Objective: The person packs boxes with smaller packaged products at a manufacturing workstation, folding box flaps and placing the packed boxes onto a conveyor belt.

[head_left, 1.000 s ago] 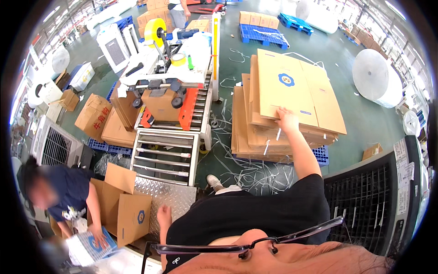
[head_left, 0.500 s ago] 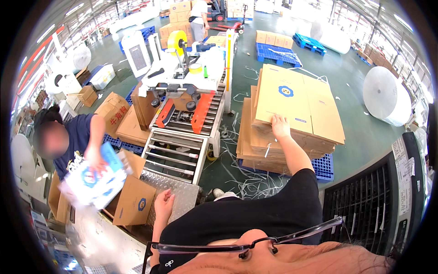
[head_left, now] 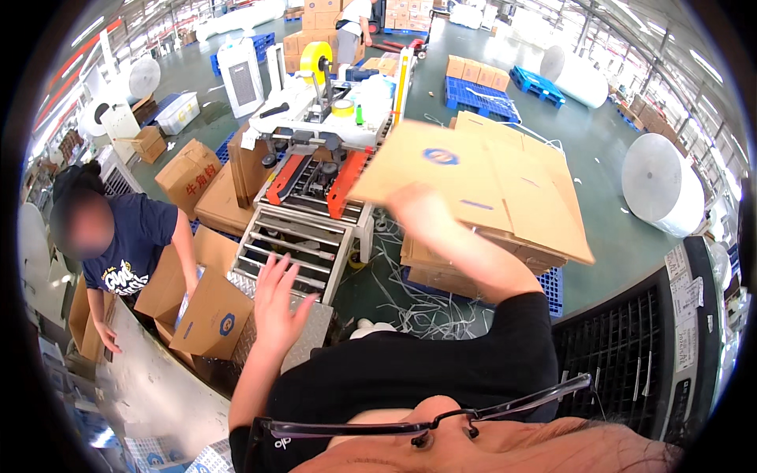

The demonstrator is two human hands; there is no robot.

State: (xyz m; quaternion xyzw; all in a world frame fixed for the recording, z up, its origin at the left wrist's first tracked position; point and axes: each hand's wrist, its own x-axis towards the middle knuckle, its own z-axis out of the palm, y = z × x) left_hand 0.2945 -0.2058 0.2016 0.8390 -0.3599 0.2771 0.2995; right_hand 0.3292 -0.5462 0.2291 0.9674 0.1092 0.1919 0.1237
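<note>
My right hand [head_left: 418, 209], smeared by motion, grips the near-left edge of a flattened cardboard box [head_left: 465, 169] with a blue round print. The box's left side is raised and tilted above a stack of flattened boxes [head_left: 430, 260] on a blue pallet. My left hand [head_left: 280, 307] is open and holds nothing, its fingers spread in front of the roller conveyor [head_left: 296, 248]. Left of it stands an open carton [head_left: 213, 311] with a blue print. A co-worker's hand reaches into that carton, and a blue and white package shows partly inside.
An orange-railed taping machine [head_left: 347, 181] stands at the conveyor's far end. Loose plastic straps [head_left: 402, 299] lie on the floor beside the stack. A black slatted unit [head_left: 615, 363] is at my right. A co-worker [head_left: 130, 244] stands at the left behind a metal table [head_left: 150, 386].
My right hand has lifted the top flattened box and drawn it leftward off the stack. My left hand has risen and spread its fingers. The co-worker's package has gone into the carton.
</note>
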